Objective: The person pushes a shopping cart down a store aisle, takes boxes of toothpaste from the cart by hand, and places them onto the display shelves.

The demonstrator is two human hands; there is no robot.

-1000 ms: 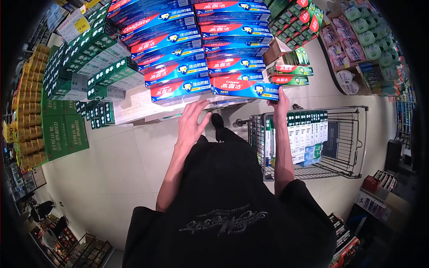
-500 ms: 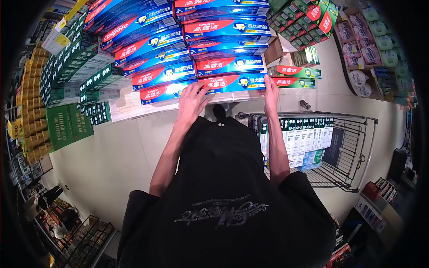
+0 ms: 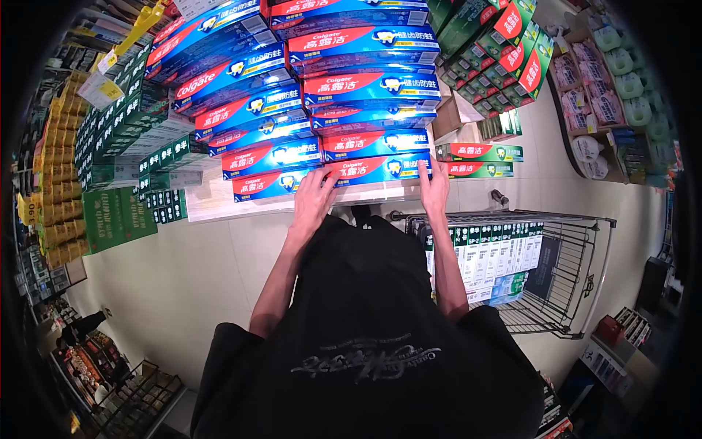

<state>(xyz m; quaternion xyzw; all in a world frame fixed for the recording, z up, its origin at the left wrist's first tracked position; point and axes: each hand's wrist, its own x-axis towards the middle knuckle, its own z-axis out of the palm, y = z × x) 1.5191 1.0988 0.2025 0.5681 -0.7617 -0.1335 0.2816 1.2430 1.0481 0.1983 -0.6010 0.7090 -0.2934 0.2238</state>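
Blue and red Colgate toothpaste boxes are stacked in two columns on a pale wooden shelf [image 3: 212, 207]. At the front of the right column lies one toothpaste box [image 3: 376, 168]. My left hand [image 3: 316, 196] is at this box's left end, its fingers bent over the edge beside the left column's front box [image 3: 265, 184]. Around the right end of the same box is my right hand [image 3: 434, 189], with fingertips on its face. The box sits level between both hands, against the row behind it.
Below right stands a wire shopping cart [image 3: 563, 271] holding green and white boxes [image 3: 486, 252]. Green Colgate boxes [image 3: 479, 152] lie right of the blue stack. Dark green boxes [image 3: 150, 157] are piled at the left.
My left hand has come from open beside the boxes to the front box's left end. The box's right end has moved back in line with the column. The whole view has shifted.
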